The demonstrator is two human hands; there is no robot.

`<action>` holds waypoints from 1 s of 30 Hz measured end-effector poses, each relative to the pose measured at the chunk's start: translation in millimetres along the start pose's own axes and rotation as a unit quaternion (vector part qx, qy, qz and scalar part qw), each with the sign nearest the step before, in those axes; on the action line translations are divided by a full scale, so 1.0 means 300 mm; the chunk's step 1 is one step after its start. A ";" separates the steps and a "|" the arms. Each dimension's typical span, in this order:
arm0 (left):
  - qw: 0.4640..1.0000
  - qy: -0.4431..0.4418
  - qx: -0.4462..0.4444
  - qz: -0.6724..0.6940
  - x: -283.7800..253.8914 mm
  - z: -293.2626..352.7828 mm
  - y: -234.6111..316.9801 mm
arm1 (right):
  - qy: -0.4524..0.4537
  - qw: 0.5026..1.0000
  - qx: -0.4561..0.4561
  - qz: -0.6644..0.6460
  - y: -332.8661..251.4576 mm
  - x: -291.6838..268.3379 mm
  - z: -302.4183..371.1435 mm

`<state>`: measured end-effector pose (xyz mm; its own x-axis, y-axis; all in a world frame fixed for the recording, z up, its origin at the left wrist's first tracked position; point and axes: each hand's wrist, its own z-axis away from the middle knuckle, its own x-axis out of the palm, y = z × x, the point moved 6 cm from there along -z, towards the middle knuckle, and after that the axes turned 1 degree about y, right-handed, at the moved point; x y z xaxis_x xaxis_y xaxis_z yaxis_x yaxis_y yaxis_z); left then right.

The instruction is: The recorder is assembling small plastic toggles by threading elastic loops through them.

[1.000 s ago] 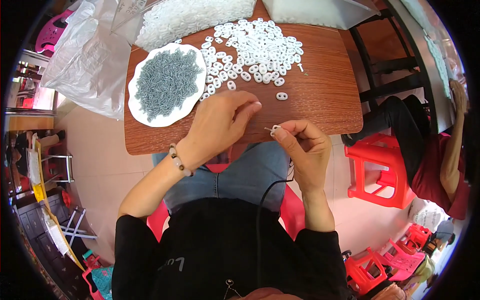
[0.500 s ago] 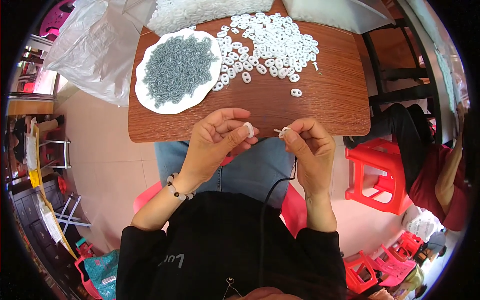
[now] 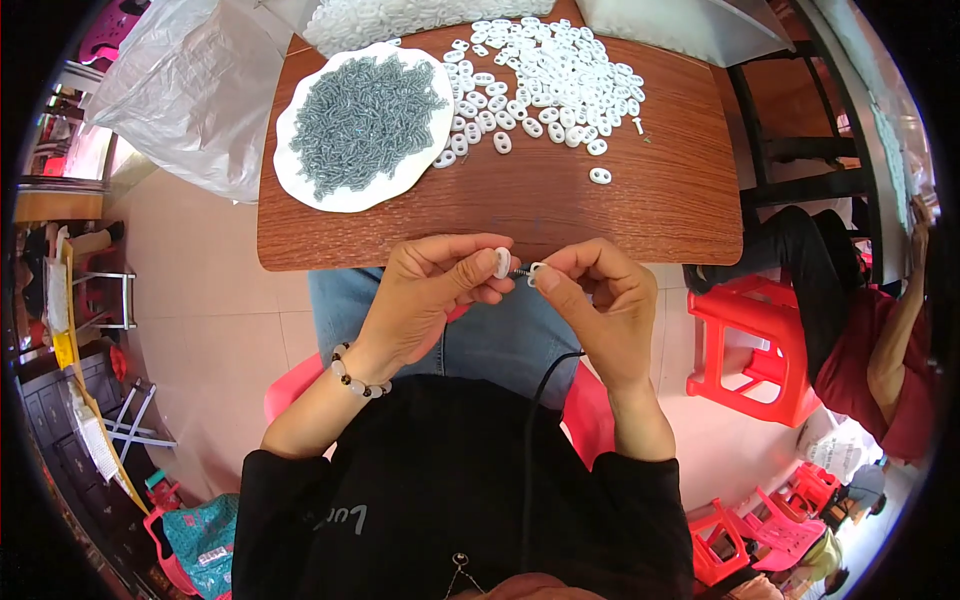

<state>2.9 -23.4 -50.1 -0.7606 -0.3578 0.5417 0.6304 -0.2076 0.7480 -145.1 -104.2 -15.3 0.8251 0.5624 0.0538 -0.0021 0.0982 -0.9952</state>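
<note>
Just past the table's near edge, my left hand (image 3: 425, 295) is closed, pinching a small white oval plastic piece (image 3: 502, 263) between thumb and fingers. Facing it, my right hand (image 3: 610, 305) is closed on another white plastic piece (image 3: 536, 274). A thin dark spring (image 3: 520, 272) bridges the gap between the two pieces. On the table, a white scalloped plate (image 3: 287, 160) bears a heap of small grey metal springs (image 3: 365, 120). To its right spreads a pile of white two-holed oval pieces (image 3: 570, 75), with one piece (image 3: 600, 176) lying apart nearer me.
The brown wooden table (image 3: 680, 200) has a small white T-shaped pin (image 3: 639, 126) at the right. Translucent containers (image 3: 660, 35) stand along its far edge. A plastic bag (image 3: 185, 100) hangs at the left. A red stool (image 3: 750, 350) and a seated person (image 3: 870, 350) are at the right.
My right hand has moved left, bringing its piece close to the left hand's piece, with the spring now spanning them. The table and its contents sit slightly higher in the view.
</note>
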 end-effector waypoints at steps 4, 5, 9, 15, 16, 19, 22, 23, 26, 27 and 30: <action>1.000 0.003 0.007 -0.015 -0.005 0.002 0.001 | 0.013 0.999 -0.010 0.035 -0.018 0.004 0.000; 1.000 0.004 0.006 -0.014 -0.005 0.002 0.001 | 0.015 0.999 -0.010 0.045 -0.019 0.004 0.000; 0.999 0.009 0.014 -0.041 -0.006 0.002 0.011 | 0.017 0.999 -0.005 0.050 -0.016 0.007 0.000; 0.998 0.010 0.029 -0.054 -0.008 -0.003 0.013 | 0.022 0.998 -0.013 0.061 -0.006 0.008 -0.006; 0.997 0.012 0.034 -0.061 -0.009 -0.004 0.013 | 0.023 0.998 -0.015 0.064 -0.005 0.009 -0.008; 0.994 0.013 0.052 -0.097 -0.002 -0.005 0.022 | 0.026 0.997 -0.023 0.076 -0.017 0.013 -0.007; 0.991 0.006 0.075 -0.106 0.017 -0.002 0.027 | 0.026 0.995 -0.037 0.089 -0.015 0.017 -0.001; 0.992 0.007 0.074 -0.104 0.018 -0.001 0.027 | 0.025 0.994 -0.043 0.095 -0.015 0.022 -0.001; 0.989 -0.001 0.090 -0.114 0.019 0.003 0.034 | 0.021 0.995 -0.043 0.088 -0.026 0.040 0.001; 0.993 -0.009 0.074 -0.094 0.015 0.005 0.028 | 0.019 0.995 -0.043 0.089 -0.024 0.039 0.002; 0.998 -0.023 0.034 -0.046 0.021 0.016 0.032 | -0.009 0.996 -0.052 0.074 -0.022 0.040 0.003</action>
<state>3.5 -23.3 -37.8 -0.8219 -0.2975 0.4858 0.5471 -0.1748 0.8186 -135.8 -97.2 -8.1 0.8095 0.5797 -0.0932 -0.0637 -0.0710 -0.9954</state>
